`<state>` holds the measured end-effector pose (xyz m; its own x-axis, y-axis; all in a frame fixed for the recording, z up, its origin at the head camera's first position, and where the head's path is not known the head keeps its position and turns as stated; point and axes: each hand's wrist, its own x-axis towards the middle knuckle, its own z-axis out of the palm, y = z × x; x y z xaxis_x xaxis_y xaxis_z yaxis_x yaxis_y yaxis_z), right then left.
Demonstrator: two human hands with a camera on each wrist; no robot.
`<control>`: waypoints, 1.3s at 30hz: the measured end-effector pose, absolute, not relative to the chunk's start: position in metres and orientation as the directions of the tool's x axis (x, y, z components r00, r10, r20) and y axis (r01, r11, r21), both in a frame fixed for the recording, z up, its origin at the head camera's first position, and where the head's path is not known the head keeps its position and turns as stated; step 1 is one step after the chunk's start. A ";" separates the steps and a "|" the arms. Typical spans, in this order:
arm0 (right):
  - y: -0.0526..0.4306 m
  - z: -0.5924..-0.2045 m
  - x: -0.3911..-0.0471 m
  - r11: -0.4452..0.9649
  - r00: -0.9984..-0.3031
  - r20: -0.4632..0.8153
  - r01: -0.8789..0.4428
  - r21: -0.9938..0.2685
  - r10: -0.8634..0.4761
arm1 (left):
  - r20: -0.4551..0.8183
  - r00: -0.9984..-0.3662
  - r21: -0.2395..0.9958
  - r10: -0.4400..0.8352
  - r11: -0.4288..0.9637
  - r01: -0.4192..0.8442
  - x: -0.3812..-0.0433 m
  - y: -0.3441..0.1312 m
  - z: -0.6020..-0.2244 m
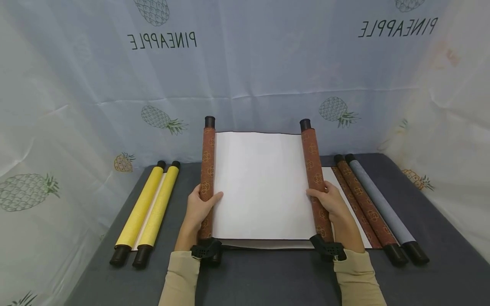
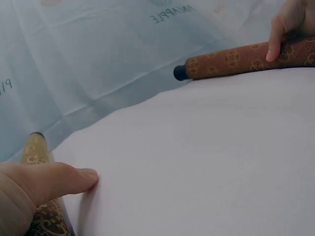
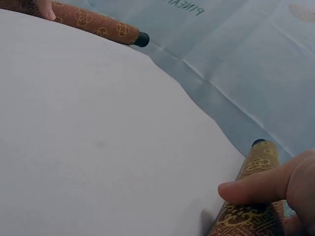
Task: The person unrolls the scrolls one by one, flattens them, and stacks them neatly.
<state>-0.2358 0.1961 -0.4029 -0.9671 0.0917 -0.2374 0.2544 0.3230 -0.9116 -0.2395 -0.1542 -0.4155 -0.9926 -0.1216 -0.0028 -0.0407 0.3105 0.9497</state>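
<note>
A scroll with two brown, gold-patterned rolls is held partly unrolled in the middle of the head view. Between the rolls stretches its blank white sheet (image 1: pixel 262 182). My left hand (image 1: pixel 198 208) grips the left roll (image 1: pixel 208 161), thumb over the inner side onto the sheet. Around the right roll (image 1: pixel 312 157) my right hand (image 1: pixel 333 202) is curled, its thumb across the front. The far ends, with black knobs, reach above the table's back edge. Both wrist views show a thumb (image 2: pixel 64 182) on a roll; the fingers behind are mostly hidden.
At left on the dark table (image 1: pixel 260 280) lies a yellow scroll (image 1: pixel 158 208) with two rolls. To the right lie a brown patterned roll (image 1: pixel 365 204), a narrower brown strip beside white paper, and a grey roll (image 1: pixel 383 204). A pineapple-print curtain (image 1: pixel 252 76) hangs behind.
</note>
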 end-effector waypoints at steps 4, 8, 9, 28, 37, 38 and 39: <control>0.192 -0.400 -0.239 0.310 -0.969 -0.231 0.246 -0.919 0.086 | 0.010 -0.992 0.950 -0.124 0.312 -0.029 -0.238 -0.160 -0.411; 0.189 -0.397 -0.242 0.328 -0.971 -0.201 0.233 -0.915 0.130 | -0.012 -0.993 0.949 -0.116 0.312 -0.047 -0.238 -0.169 -0.405; 0.190 -0.396 -0.243 0.334 -0.971 -0.195 0.230 -0.914 0.135 | -0.018 -0.994 0.949 -0.109 0.312 -0.051 -0.238 -0.170 -0.404; 0.204 -0.398 -0.246 0.371 -0.971 -0.179 0.227 -0.900 0.161 | -0.050 -0.994 0.930 -0.096 0.359 -0.082 -0.240 -0.178 -0.405; 0.209 -0.397 -0.241 0.368 -0.967 -0.200 0.246 -0.897 0.158 | -0.047 -0.989 0.927 -0.141 0.363 -0.095 -0.242 -0.171 -0.408; 0.209 -0.396 -0.241 0.364 -0.967 -0.202 0.245 -0.899 0.152 | -0.038 -0.988 0.923 -0.148 0.373 -0.091 -0.241 -0.171 -0.408; 0.209 -0.396 -0.241 0.359 -0.968 -0.205 0.244 -0.901 0.144 | -0.032 -0.987 0.920 -0.156 0.382 -0.090 -0.241 -0.172 -0.409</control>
<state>-0.2410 0.2088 -0.3963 -0.9681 0.1440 -0.2050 0.2442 0.3588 -0.9009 -0.2407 -0.1720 -0.4086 -0.9873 -0.1556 -0.0321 -0.0901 0.3817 0.9199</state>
